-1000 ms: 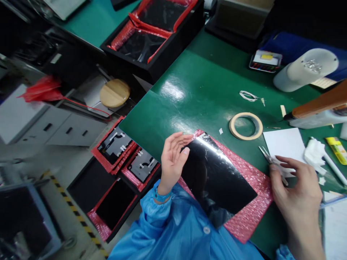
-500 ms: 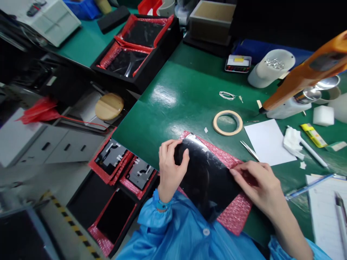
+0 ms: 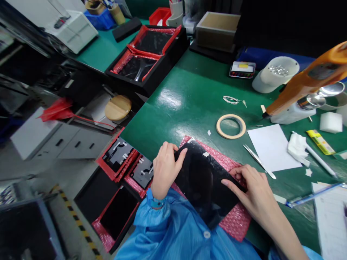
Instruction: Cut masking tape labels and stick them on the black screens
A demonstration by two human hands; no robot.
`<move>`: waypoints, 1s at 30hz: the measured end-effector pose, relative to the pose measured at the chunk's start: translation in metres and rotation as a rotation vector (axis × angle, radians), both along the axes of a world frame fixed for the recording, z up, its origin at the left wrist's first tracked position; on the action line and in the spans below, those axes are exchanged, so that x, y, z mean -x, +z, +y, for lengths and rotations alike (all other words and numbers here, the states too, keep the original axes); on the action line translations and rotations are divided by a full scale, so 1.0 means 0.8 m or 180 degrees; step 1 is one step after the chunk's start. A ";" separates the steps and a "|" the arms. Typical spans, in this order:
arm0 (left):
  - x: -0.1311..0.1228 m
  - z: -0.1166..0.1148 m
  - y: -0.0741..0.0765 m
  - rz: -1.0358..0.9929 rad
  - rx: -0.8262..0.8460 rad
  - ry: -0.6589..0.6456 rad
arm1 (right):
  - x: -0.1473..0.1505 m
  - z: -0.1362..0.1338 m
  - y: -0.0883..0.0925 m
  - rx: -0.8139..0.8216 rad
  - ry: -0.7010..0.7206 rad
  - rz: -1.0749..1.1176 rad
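A glossy black panel (image 3: pixel 206 180) lies on a pink bubble-wrap sheet (image 3: pixel 235 220) at the near edge of the green table (image 3: pixel 189 97). My left hand (image 3: pixel 164 169) is closed on the panel's left edge, thumb on top. At the panel's right edge my right hand (image 3: pixel 253 193) rests with its fingers bent onto the surface and gripping it. A small white tab (image 3: pixel 206 154) sits on the panel's upper part.
A roll of tape (image 3: pixel 231 126), tweezers (image 3: pixel 258 161), white paper (image 3: pixel 272 146), a tissue (image 3: pixel 296 146) and a pen (image 3: pixel 311 195) lie to the right. An orange tool (image 3: pixel 306 85) stands on the far right. Black trays with red-wrapped panels (image 3: pixel 148 54) sit behind and below the table's left edge.
My right hand left the tweezers and came onto the panel's right edge. My left hand went from open beside the panel to gripping its left edge. The view lifted slightly.
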State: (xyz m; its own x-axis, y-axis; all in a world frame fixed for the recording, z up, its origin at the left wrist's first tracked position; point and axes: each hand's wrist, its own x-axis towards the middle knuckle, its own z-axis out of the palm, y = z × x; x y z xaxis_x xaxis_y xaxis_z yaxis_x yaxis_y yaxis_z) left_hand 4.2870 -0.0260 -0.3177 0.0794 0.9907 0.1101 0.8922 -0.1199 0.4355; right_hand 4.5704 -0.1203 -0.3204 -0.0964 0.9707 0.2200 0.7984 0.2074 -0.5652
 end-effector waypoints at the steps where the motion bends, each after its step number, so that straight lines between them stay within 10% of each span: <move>1: 0.000 0.001 0.001 -0.0096 0.0029 0.0013 | 0.000 0.000 0.000 0.0064 -0.0010 0.0022; 15: 0.046 0.007 0.032 -0.2882 0.1766 -0.0239 | 0.002 0.003 0.020 0.1000 -0.0196 0.1164; 30: 0.058 -0.032 -0.006 -0.4447 0.1934 0.0353 | -0.038 -0.002 0.011 0.1287 -0.1471 0.1195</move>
State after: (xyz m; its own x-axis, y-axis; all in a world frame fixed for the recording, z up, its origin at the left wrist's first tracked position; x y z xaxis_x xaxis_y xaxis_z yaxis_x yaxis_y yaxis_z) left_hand 4.2407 -0.0512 -0.3227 0.1846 0.9060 -0.3810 -0.2695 0.4195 0.8669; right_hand 4.6006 -0.1221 -0.3116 0.3556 0.9065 -0.2278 0.4907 -0.3885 -0.7799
